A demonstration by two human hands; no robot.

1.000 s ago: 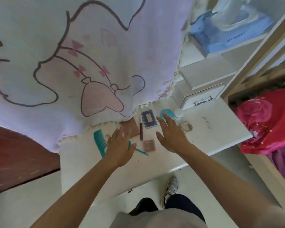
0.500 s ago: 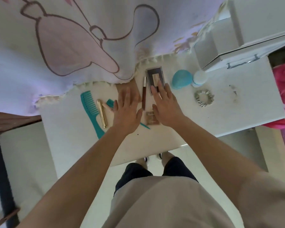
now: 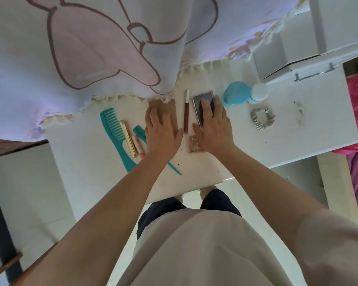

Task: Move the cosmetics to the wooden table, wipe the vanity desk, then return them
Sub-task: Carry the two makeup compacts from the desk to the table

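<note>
Over the head camera I see both hands lying loose and flat on the white vanity desk (image 3: 298, 141), either side of a slim brown tube (image 3: 186, 118). Left of the tube, the left hand (image 3: 163, 133) rests with straight fingers on a brown case (image 3: 163, 105). Right of it, the right hand (image 3: 214, 126) lays extended fingers over a dark palette (image 3: 203, 96), gripping nothing. A small pink compact (image 3: 194, 147) lies just right of the tube's near end. Farther left lie a tail comb (image 3: 140, 131), a pink stick (image 3: 139, 147), a gold tube (image 3: 128, 139) and a wide teal comb (image 3: 112, 129). Farther right stand a teal container (image 3: 236, 96) and a white bottle (image 3: 258, 92), with a scrunchie (image 3: 262, 117) in front of them.
</note>
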